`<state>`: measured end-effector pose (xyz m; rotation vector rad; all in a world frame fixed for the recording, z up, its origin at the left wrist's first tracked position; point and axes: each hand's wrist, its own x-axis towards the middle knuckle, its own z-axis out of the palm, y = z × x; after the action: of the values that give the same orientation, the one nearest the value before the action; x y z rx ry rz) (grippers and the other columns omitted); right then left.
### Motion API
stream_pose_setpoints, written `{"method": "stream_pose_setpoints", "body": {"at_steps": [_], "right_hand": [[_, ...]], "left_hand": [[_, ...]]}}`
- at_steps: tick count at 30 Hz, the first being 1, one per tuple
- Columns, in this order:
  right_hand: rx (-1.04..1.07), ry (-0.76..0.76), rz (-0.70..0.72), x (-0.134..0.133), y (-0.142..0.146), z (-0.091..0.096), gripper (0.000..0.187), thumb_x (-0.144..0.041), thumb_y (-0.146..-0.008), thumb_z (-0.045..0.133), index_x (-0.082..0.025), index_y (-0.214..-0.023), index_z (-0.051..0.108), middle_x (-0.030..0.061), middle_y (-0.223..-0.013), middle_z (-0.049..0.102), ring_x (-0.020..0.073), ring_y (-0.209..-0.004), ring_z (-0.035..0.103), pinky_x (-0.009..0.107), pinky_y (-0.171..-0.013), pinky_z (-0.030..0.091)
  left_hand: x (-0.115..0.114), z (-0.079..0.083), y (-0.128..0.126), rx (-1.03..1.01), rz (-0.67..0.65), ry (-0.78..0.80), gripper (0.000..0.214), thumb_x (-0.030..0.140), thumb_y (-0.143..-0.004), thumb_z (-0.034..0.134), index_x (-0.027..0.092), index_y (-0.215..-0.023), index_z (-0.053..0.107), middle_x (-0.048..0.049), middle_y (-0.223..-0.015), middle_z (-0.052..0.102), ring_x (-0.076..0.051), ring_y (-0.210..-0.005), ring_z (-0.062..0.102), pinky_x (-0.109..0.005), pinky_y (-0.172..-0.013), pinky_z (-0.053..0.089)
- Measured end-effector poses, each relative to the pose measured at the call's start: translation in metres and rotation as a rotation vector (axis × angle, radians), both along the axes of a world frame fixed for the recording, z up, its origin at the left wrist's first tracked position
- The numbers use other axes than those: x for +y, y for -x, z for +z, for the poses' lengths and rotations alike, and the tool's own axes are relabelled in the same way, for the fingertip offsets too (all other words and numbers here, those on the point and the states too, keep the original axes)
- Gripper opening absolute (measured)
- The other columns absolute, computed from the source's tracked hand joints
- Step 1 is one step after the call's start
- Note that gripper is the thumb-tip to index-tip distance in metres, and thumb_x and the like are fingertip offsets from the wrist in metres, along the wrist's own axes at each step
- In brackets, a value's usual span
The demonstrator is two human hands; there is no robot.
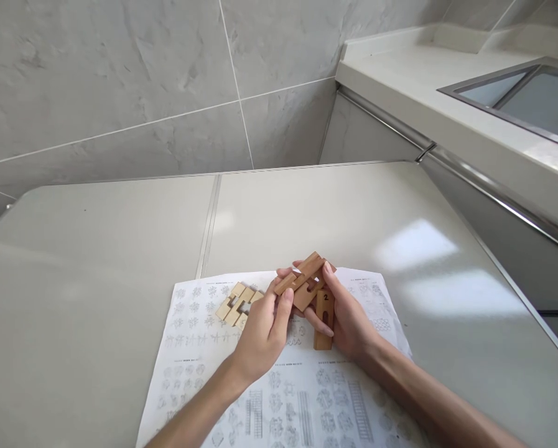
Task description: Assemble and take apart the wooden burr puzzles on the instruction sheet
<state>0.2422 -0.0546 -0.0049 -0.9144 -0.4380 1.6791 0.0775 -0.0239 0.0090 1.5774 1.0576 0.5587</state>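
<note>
My left hand is closed on brown wooden puzzle pieces with notches cut into them, its thumb pressing on a slanted stick. My right hand grips the far side of the same notched puzzle pieces, which cross one another with small gaps between them. Against the right palm stands another brown piece, marked with a 2; a finger passes in front of it. Beside the left hand, pale notched wooden pieces lie together on a printed sheet, partly hidden by that hand.
The sheet carries rows of small line drawings and lies on a glossy white table with a metal seam. Behind rises a grey tiled wall. To the right is a white counter with a metal-framed inset.
</note>
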Motion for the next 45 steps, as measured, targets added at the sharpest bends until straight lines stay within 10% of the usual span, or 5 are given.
{"method": "stream_pose_setpoints", "body": {"at_steps": [11, 22, 30, 35, 45], "right_hand": [[-0.134, -0.072, 0.056, -0.003, 0.001, -0.005, 0.054, -0.072, -0.107, 0.049, -0.025, -0.115, 0.074, -0.0085, -0.041, 0.042, 0.0109, -0.036, 0.023, 0.028, -0.044, 0.028], [-0.240, -0.059, -0.036, -0.009, 0.000, -0.007, 0.053, -0.071, -0.105, 0.055, -0.023, -0.114, 0.075, -0.0031, -0.058, 0.060, 0.0095, -0.037, 0.028, 0.027, -0.037, 0.019], [-0.217, 0.024, -0.289, 0.003, -0.024, 0.003, 0.045, -0.066, -0.102, 0.063, -0.029, -0.125, 0.075, 0.0063, -0.142, 0.076, 0.0057, -0.041, 0.032, 0.031, -0.045, 0.038], [-0.183, 0.024, -0.350, 0.005, -0.024, 0.003, 0.045, -0.065, -0.100, 0.066, -0.027, -0.122, 0.075, 0.0073, -0.134, 0.079, 0.0234, -0.093, 0.074, 0.030, -0.058, 0.049], [-0.383, -0.039, -0.319, -0.002, -0.013, 0.002, 0.048, -0.068, -0.108, 0.052, -0.029, -0.125, 0.074, 0.0066, -0.122, 0.082, 0.0262, -0.117, 0.070, 0.039, -0.101, 0.052]], "left_hand": [[-0.003, -0.003, 0.000, -0.017, 0.096, 0.035, 0.053, 0.054, -0.115, 0.039, 0.026, -0.160, 0.047, -0.0104, -0.158, 0.061, -0.028, -0.158, 0.046, -0.044, -0.127, 0.042], [-0.003, -0.005, -0.001, -0.061, 0.017, 0.082, 0.055, 0.055, -0.114, 0.040, 0.024, -0.158, 0.049, -0.0109, -0.129, 0.079, -0.028, -0.099, 0.082, -0.043, -0.092, 0.066], [-0.011, -0.004, 0.000, -0.110, -0.026, 0.011, 0.040, 0.051, -0.116, 0.036, 0.022, -0.127, 0.062, -0.0080, -0.110, 0.081, -0.020, -0.082, 0.077, -0.034, -0.075, 0.064], [-0.017, -0.007, 0.006, -0.054, -0.120, -0.042, 0.033, 0.048, -0.116, 0.037, 0.024, -0.123, 0.059, 0.0021, -0.076, 0.062, -0.014, -0.059, 0.053, -0.026, -0.056, 0.045], [-0.017, -0.008, 0.004, -0.085, -0.253, -0.237, 0.018, 0.031, -0.114, 0.045, 0.024, -0.121, 0.060, 0.0063, -0.070, 0.051, -0.011, -0.054, 0.040, -0.025, -0.055, 0.036]]}}
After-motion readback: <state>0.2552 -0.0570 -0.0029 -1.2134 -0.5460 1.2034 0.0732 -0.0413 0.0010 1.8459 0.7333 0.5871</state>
